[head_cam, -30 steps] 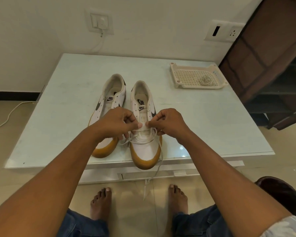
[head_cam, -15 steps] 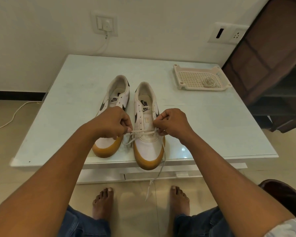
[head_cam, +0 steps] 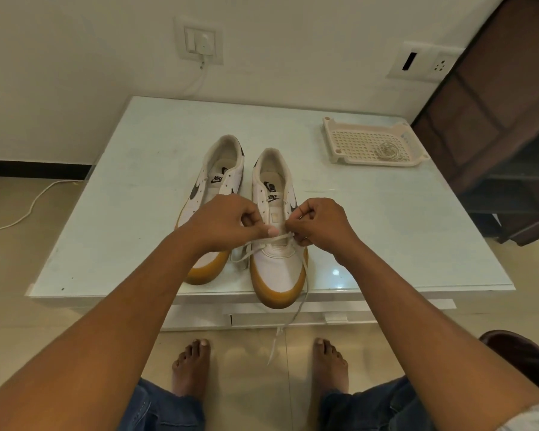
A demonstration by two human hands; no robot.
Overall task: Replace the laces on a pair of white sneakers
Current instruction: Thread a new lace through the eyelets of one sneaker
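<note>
Two white sneakers with tan soles stand side by side on a pale glass table [head_cam: 386, 231], toes toward me. The left sneaker [head_cam: 218, 178] has no lace in its visible eyelets. The right sneaker [head_cam: 277, 269] carries a white lace [head_cam: 268, 242] across its lowest eyelets. My left hand [head_cam: 227, 223] pinches the lace at the shoe's left side. My right hand [head_cam: 321, 222] pinches it at the right side. One lace end [head_cam: 288, 325] hangs over the table's front edge toward the floor.
A cream perforated tray [head_cam: 349, 141] at the table's back right holds a coiled lace [head_cam: 388, 149]. A dark wooden cabinet [head_cam: 495, 104] stands to the right. A white cable [head_cam: 28, 209] runs over the floor at left. My bare feet rest below the table edge.
My hands first drew slightly apart along the lace, then closed in again over the right sneaker's lower eyelets. The camera has tilted a little; the shoes have not moved.
</note>
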